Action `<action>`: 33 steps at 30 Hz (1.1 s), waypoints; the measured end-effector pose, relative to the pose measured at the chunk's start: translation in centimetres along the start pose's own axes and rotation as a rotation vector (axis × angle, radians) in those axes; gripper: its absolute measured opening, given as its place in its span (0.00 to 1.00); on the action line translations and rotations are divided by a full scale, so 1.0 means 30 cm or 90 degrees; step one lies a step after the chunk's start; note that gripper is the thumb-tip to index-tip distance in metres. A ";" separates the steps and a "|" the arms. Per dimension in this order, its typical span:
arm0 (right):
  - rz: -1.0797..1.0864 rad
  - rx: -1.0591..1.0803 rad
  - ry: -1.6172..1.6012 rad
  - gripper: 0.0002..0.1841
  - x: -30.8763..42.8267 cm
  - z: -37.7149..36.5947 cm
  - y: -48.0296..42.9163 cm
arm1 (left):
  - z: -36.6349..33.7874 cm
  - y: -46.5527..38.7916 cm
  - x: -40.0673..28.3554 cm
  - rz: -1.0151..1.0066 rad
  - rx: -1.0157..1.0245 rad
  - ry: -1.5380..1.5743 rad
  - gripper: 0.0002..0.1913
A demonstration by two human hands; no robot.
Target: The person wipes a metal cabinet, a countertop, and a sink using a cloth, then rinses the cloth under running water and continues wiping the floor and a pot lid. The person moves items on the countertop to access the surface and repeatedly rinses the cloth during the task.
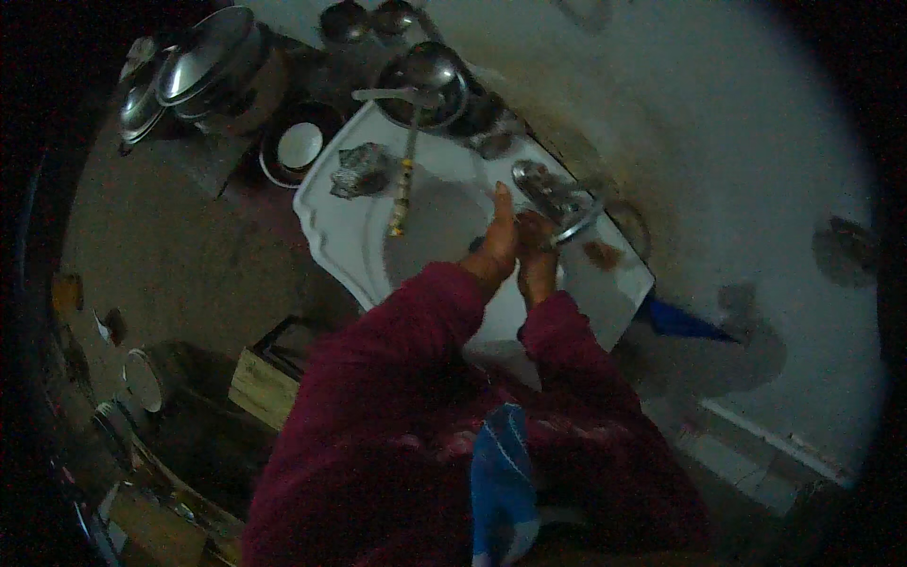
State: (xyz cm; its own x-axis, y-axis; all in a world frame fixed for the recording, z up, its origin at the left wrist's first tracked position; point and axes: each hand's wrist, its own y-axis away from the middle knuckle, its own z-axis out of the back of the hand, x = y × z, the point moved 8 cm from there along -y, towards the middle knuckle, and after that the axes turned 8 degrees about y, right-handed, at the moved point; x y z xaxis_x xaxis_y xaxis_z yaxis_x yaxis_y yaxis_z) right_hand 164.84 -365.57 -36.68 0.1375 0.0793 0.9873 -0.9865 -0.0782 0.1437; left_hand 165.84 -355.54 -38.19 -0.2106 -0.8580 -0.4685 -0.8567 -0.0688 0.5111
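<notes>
My left hand [502, 239] and my right hand [538, 244] are close together over a white washbasin [336, 244]. The left hand is on edge with its fingers pointing away from me. My right hand lies against it, its fingers partly hidden. Whether anything is between the palms cannot be seen. Just right of the hands is a chrome tap spout [579, 224]. Its metal base [538, 181] stands on the basin's back ledge. A crumpled silvery wad [360, 170] lies on the left ledge, beside a slim stick with a patterned handle [401, 202].
A metal bowl [425, 85] with a pale-handled utensil [382, 93] is behind the basin. Left stand a large lidded metal pot [220, 71] and a dark bowl with a white inside [299, 145]. A brown patch [602, 254] marks the right ledge, near a wall [737, 142].
</notes>
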 end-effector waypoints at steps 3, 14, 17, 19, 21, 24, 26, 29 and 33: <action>-0.017 0.031 0.247 0.19 -0.009 0.029 -0.052 | 0.001 -0.086 -0.102 -0.359 0.005 -0.258 0.36; -0.116 0.149 0.178 0.17 -0.185 0.107 0.006 | -0.175 -0.219 -0.010 -0.319 0.336 -1.004 0.29; -0.208 0.139 0.118 0.14 -0.259 0.136 -0.032 | -0.104 -0.250 -0.016 -0.177 0.271 -0.809 0.26; -0.358 0.074 -0.093 0.10 -0.342 0.159 -0.036 | -0.085 -0.268 0.011 -0.176 0.317 -0.841 0.23; -0.394 0.039 -0.283 0.10 -0.370 0.158 -0.047 | -0.082 -0.269 0.011 -0.286 0.326 -0.937 0.23; -0.270 0.174 -0.223 0.07 -0.303 0.113 -0.056 | -0.039 -0.227 -0.003 -0.214 0.268 -0.745 0.27; -0.257 0.133 -0.203 0.08 -0.262 0.116 -0.051 | 0.019 -0.179 -0.008 -0.091 0.194 -0.472 0.29; -0.266 0.011 -0.237 0.15 -0.175 0.118 -0.021 | 0.098 -0.017 0.052 0.075 0.099 -0.176 0.30; -0.137 0.126 -0.039 0.19 0.014 0.045 0.041 | 0.105 0.096 0.056 -0.089 0.240 -0.583 0.26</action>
State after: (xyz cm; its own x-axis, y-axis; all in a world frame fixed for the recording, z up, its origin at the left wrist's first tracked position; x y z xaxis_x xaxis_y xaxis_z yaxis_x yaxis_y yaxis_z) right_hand 163.79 -366.97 -35.99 0.3522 0.0553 0.9343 -0.8985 -0.2593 0.3541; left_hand 161.54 -355.58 -39.79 -0.2420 -0.1200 -0.9628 -0.9615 0.1627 0.2215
